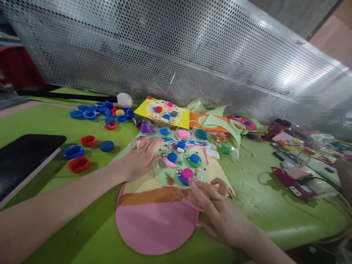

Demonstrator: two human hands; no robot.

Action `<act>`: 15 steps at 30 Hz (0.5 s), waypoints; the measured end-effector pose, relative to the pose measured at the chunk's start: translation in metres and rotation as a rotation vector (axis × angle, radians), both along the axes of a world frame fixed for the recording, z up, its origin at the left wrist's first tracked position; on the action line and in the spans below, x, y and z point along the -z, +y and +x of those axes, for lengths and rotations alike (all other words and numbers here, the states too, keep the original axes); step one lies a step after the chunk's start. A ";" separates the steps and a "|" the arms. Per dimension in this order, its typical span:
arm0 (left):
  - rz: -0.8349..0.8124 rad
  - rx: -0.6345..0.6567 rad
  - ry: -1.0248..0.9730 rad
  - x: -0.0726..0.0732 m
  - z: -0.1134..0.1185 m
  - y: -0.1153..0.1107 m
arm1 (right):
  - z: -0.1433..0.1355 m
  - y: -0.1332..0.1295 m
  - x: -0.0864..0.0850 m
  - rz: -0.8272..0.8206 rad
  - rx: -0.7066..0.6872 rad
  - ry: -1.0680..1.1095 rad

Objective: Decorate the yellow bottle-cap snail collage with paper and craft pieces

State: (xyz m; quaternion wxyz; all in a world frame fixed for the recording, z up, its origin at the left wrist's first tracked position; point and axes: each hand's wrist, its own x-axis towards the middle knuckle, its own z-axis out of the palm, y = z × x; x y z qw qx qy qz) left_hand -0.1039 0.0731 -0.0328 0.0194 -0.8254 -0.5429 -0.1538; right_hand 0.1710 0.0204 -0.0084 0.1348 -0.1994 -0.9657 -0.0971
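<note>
A paper craft sheet [162,176] in pale green and yellow lies in front of me, decorated with bottle caps and clay pieces. My left hand [143,157] rests flat on its left side, fingers stretched out. At the lower right of the sheet, my right hand [214,205] has its index fingertip at a bright pink disc [187,174] on a blue cap; the other fingers are partly bent and apart. A brown strip [148,197] crosses the sheet's near edge. Under it sticks out a rounded pink sheet [158,229]. Above the craft lie small bags of coloured clay [183,134].
Red and blue bottle caps [79,165] lie to the left, near a black tablet-like device [27,157]. A yellow decorated card [140,110] leans near the perforated metal panel [170,66]. On the right are a power strip [294,187] with cables and another person's hand [345,176].
</note>
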 end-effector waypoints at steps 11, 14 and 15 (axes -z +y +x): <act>-0.042 0.002 0.001 0.002 0.000 0.002 | -0.003 0.004 0.001 -0.020 -0.076 -0.087; -0.076 0.001 0.004 0.002 0.000 0.002 | -0.002 0.005 0.002 -0.042 -0.064 -0.104; -0.074 0.002 0.005 0.002 0.000 0.002 | -0.002 0.005 0.002 -0.059 -0.068 -0.098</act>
